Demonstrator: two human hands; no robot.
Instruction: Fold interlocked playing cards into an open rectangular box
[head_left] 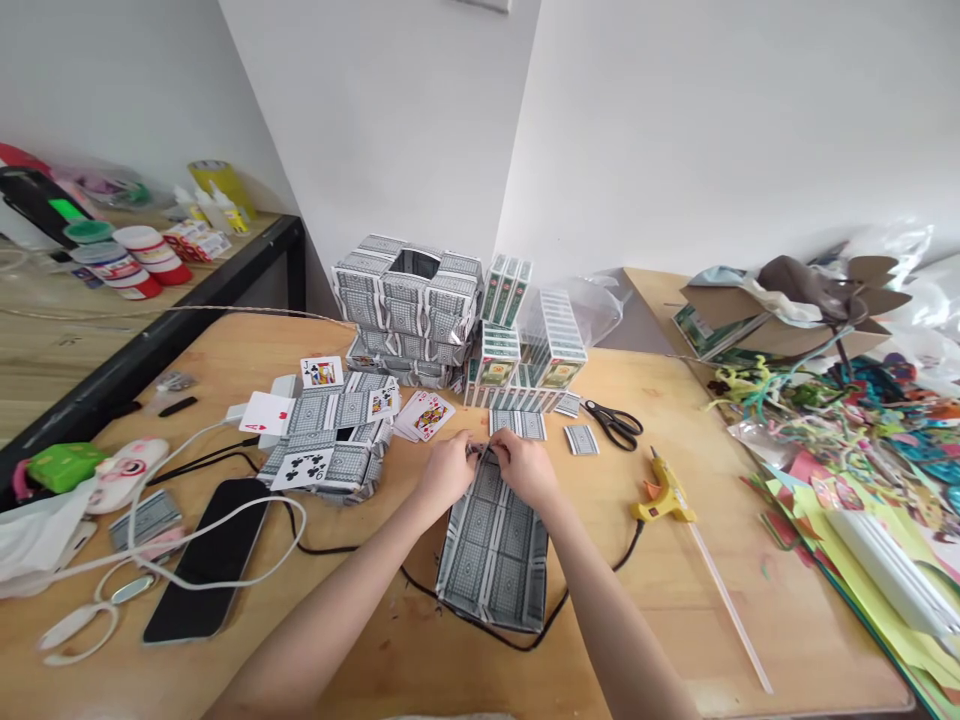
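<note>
A long panel covered in grey-backed playing cards (495, 550) lies on the wooden table in front of me. My left hand (450, 468) is closed at its far left corner, fingers pinched on the edge. Beside it my right hand (523, 465) pinches the same far end, the two hands nearly touching. The fingertips cover just what they grip. Beyond the hands lies a row of grey cards (519, 424), with a loose card (581, 440) to the right. Face-up cards (424, 415) lie to the left.
Stacked card-covered boxes (409, 300) and card packs (559, 345) stand behind. Scissors (616, 424) and a yellow glue gun (664, 492) lie right, its black cable looping round the panel. A phone (208, 560) and white cable lie left; coloured craft scraps (832, 430) cover the far right.
</note>
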